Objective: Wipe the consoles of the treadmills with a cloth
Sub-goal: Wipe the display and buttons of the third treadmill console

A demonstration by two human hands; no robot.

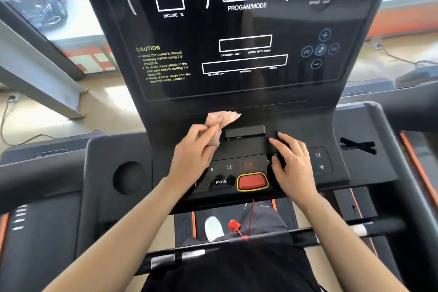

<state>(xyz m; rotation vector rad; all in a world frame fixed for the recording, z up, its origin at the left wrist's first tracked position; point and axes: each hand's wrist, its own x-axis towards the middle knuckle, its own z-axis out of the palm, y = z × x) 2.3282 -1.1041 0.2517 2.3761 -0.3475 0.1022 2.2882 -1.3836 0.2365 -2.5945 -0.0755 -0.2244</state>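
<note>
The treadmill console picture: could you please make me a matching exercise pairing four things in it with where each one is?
Things:
1. cloth
2. right hand
3. red stop button
4. red safety clip

Places:
A. hanging on a cord below the console
B. at the front edge of the console, right of the PROG button
C. pinched in the left hand, left of the small black box
D. spread flat on the console, holding nothing

Pairs: 1-C, 2-D, 3-B, 4-A
</note>
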